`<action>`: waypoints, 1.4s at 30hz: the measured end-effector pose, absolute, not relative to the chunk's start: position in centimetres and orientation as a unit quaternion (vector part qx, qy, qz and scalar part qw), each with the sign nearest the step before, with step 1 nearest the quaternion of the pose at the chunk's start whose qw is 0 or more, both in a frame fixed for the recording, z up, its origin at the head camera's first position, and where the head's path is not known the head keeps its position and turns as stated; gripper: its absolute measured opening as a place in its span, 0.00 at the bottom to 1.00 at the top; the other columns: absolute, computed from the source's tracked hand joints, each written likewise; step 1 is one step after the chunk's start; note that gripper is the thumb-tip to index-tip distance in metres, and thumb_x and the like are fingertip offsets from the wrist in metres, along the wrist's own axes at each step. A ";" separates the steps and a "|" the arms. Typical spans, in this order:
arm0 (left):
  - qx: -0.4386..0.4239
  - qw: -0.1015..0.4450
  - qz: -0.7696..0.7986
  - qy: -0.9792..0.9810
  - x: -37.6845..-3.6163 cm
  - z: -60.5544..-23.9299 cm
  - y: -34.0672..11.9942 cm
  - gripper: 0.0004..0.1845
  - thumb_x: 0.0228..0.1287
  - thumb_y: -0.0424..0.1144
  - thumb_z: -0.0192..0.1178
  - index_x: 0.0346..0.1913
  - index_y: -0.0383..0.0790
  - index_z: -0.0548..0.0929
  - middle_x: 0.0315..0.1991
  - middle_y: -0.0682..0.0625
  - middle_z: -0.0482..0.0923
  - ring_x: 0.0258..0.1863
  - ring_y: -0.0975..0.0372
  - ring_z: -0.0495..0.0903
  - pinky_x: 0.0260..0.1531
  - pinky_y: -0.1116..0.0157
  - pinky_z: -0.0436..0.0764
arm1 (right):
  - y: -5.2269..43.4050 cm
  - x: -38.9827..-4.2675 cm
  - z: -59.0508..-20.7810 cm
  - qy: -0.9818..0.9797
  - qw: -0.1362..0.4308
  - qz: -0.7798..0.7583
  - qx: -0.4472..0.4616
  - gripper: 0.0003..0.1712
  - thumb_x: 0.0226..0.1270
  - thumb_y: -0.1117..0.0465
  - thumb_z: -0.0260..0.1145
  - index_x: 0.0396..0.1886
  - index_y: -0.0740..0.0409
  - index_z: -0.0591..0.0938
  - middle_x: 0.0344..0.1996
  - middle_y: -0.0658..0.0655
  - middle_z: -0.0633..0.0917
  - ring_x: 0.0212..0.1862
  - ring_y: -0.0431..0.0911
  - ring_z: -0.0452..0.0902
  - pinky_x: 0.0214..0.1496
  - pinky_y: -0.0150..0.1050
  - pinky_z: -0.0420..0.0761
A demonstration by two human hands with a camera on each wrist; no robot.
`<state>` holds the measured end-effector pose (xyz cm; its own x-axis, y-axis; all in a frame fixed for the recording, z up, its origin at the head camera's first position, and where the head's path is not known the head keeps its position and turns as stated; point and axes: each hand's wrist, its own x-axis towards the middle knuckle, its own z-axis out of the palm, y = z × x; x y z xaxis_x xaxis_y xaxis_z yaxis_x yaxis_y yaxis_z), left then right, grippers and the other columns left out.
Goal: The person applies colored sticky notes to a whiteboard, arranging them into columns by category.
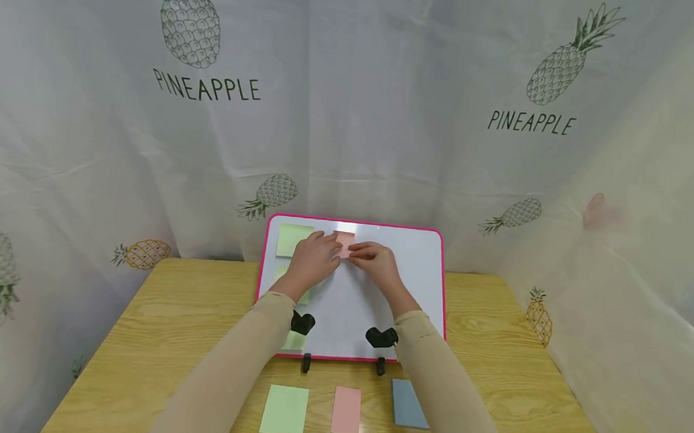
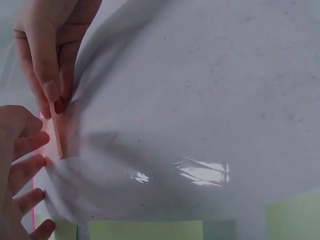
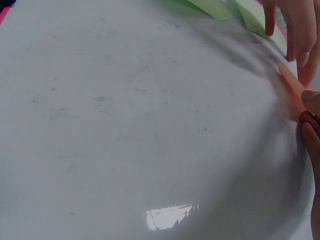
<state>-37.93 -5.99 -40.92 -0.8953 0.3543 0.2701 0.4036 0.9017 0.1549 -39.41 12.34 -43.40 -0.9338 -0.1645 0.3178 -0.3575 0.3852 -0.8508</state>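
Observation:
A pink sticky note [image 1: 344, 238] is at the upper part of a pink-framed whiteboard [image 1: 356, 315]. Thumb and fingers of my right hand [image 1: 378, 264] pinch its right edge; in the left wrist view this right hand [image 2: 52, 47] has one edge of the note [image 2: 56, 137] lifted off the surface. At the note's left side is my left hand [image 1: 312, 262], its fingers spread and fingertips touching or very near the paper. Green sticky notes [image 1: 293, 240] run down the board's left side, partly hidden behind the left hand and forearm.
On the wooden table [image 1: 200, 313], in front of the board, lie a green pad [image 1: 284, 411], a pink pad [image 1: 346, 411] and a blue pad [image 1: 409, 406], the last partly behind the right sleeve. Two black clips [image 1: 306, 363] hold the board's lower edge. A pineapple-print curtain [image 1: 364, 113] hangs behind.

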 end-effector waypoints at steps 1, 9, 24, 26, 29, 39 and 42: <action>-0.194 0.119 -0.103 -0.968 -37.9 -41.0 -6.0 0.19 0.69 0.47 0.56 0.59 0.49 0.81 0.70 0.51 0.66 0.69 0.50 0.61 0.58 0.47 0.70 | 12.3 -39.4 -43.4 -0.833 0.089 0.523 0.157 0.07 0.58 0.67 0.74 0.37 0.61 0.90 0.45 0.52 0.86 0.53 0.46 0.78 0.50 0.38 0.80; -0.193 0.118 -0.094 -0.969 -37.7 -41.3 -5.9 0.21 0.69 0.47 0.57 0.62 0.48 0.79 0.72 0.52 0.63 0.71 0.50 0.58 0.62 0.48 0.65 | 12.6 -39.5 -43.7 -0.873 0.145 0.416 0.208 0.10 0.59 0.61 0.74 0.40 0.58 0.90 0.53 0.50 0.83 0.58 0.46 0.71 0.61 0.44 0.71; -0.187 0.131 -0.048 -0.972 -38.0 -42.8 -5.5 0.30 0.71 0.53 0.53 0.72 0.47 0.66 0.75 0.53 0.54 0.75 0.52 0.47 0.70 0.47 0.45 | 12.8 -40.3 -44.3 -0.905 0.240 0.178 0.302 0.21 0.61 0.60 0.72 0.56 0.56 0.84 0.66 0.52 0.74 0.70 0.52 0.61 0.70 0.52 0.59; -0.185 0.132 -0.048 -0.973 -38.0 -42.8 -5.4 0.31 0.72 0.54 0.52 0.73 0.47 0.65 0.76 0.53 0.53 0.75 0.52 0.45 0.70 0.47 0.44 | 12.7 -40.3 -44.3 -0.910 0.235 0.167 0.298 0.23 0.62 0.58 0.71 0.58 0.56 0.82 0.67 0.52 0.72 0.71 0.52 0.59 0.71 0.51 0.56; -0.185 0.133 -0.047 -0.972 -38.0 -42.7 -5.4 0.31 0.72 0.54 0.52 0.74 0.47 0.63 0.76 0.53 0.52 0.75 0.51 0.44 0.70 0.45 0.43 | 12.5 -40.3 -44.2 -0.914 0.230 0.158 0.294 0.25 0.63 0.57 0.71 0.60 0.55 0.81 0.68 0.52 0.71 0.72 0.52 0.56 0.73 0.52 0.52; -0.177 0.138 -0.040 -0.974 -37.9 -43.0 -5.9 0.33 0.70 0.55 0.53 0.74 0.48 0.63 0.77 0.55 0.49 0.76 0.50 0.42 0.69 0.43 0.41 | 12.9 -40.2 -44.3 -0.919 0.224 0.165 0.278 0.27 0.63 0.55 0.70 0.61 0.56 0.79 0.69 0.52 0.70 0.73 0.52 0.54 0.73 0.52 0.50; -0.177 0.138 -0.048 -0.973 -38.1 -43.1 -6.0 0.33 0.70 0.55 0.53 0.74 0.48 0.63 0.77 0.54 0.49 0.76 0.50 0.42 0.69 0.43 0.40 | 13.1 -40.4 -44.4 -0.919 0.223 0.174 0.274 0.27 0.63 0.55 0.71 0.61 0.56 0.79 0.69 0.52 0.70 0.73 0.52 0.55 0.73 0.51 0.50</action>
